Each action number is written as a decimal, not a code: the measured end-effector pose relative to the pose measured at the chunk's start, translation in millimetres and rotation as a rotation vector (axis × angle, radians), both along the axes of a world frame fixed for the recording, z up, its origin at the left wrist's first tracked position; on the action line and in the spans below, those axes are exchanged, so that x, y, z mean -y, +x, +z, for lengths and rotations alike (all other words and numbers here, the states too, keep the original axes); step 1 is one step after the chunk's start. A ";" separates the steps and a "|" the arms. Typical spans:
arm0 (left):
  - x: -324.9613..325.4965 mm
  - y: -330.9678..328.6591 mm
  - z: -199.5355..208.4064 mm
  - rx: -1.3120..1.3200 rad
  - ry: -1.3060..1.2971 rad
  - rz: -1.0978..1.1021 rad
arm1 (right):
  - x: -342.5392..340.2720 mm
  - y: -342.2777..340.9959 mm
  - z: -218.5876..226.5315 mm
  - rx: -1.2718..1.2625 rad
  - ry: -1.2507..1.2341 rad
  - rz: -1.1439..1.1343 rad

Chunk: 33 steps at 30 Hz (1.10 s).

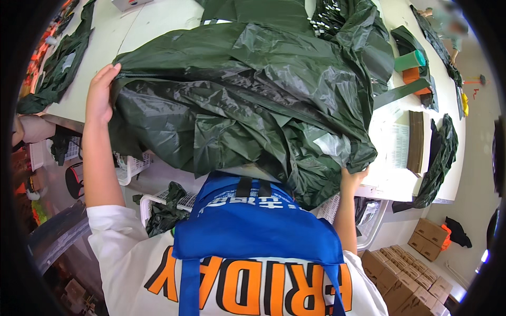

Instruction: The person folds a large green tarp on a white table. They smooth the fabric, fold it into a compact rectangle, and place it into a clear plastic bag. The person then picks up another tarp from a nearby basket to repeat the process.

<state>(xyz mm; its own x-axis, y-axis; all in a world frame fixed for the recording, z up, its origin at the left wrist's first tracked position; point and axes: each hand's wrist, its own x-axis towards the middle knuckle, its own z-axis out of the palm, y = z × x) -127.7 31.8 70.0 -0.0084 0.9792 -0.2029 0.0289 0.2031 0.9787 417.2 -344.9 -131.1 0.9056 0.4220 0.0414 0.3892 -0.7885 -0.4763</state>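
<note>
A dark green rain jacket (237,68) of thin, shiny fabric is spread and crumpled across the table in front of me, its lower side hanging over the near edge. My left hand (103,92) pinches its left end, where a zipper line starts and runs to the right. My right hand (354,180) grips the jacket's lower right corner, its fingers partly hidden under the cloth. Close to that hand a whitish mesh lining patch (329,146) shows among the folds.
More dark green garments (258,11) lie at the table's far side. On the right are a green roll (409,61), a stack of brown card (416,142) and another green garment (443,152). White baskets (134,167) stand below the near edge. Cardboard boxes (403,279) are piled at the lower right.
</note>
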 end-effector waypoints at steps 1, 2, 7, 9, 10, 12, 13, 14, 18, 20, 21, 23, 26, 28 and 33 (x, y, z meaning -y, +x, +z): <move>-4.8 -2.3 -3.3 0.026 0.009 -0.023 | 22.9 33.9 -27.4 -0.108 0.216 0.108; -8.0 -10.3 -5.3 0.036 0.024 -0.020 | 9.6 44.0 -10.5 -0.135 0.269 0.125; -18.6 -19.5 -17.9 0.107 0.007 -0.054 | -26.9 89.6 57.1 0.529 -0.209 -0.085; -13.8 -7.3 -18.9 0.130 -0.021 -0.041 | -70.6 29.1 84.0 0.474 0.217 0.193; -12.7 -1.0 -18.9 0.127 -0.017 -0.053 | -88.4 -15.3 88.7 -0.145 0.522 0.313; -11.6 -3.1 -23.5 0.112 -0.035 -0.042 | -113.3 -113.5 101.6 0.008 0.190 0.761; -9.4 2.7 -21.1 0.104 -0.038 -0.060 | -122.3 -142.7 93.3 -0.091 0.282 0.920; -8.2 7.0 -18.6 0.091 -0.038 -0.051 | -133.4 -166.9 93.4 0.071 0.194 0.942; -12.4 -8.9 -28.1 0.107 -0.031 -0.116 | -180.0 -156.2 73.2 -0.200 0.105 0.703; -11.4 -11.9 -27.9 0.113 -0.030 -0.085 | -178.3 -151.9 86.4 -0.090 0.317 0.881; -8.4 -11.7 -28.6 0.128 -0.035 -0.050 | -168.3 -157.0 100.4 -0.065 0.418 0.920; -2.6 5.1 -14.1 0.176 -0.078 0.076 | -123.8 -149.8 112.0 0.328 0.450 1.235; -7.8 -11.4 -20.7 0.036 -0.044 -0.176 | -109.1 -165.0 140.3 0.018 0.090 1.555; 3.7 -2.2 -7.8 -0.056 0.012 -0.171 | -127.6 -185.5 151.9 -0.198 0.076 1.595; 25.9 15.0 12.2 -0.148 0.001 -0.214 | -257.6 -288.5 182.3 -0.709 0.466 1.265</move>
<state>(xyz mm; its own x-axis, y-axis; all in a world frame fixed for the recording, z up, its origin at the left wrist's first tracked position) -112.6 5.9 82.2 0.1691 0.9621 -0.2141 0.2137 0.1763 0.9609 128.7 -87.3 51.2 -0.1400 0.9838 0.1119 0.2631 0.1460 -0.9537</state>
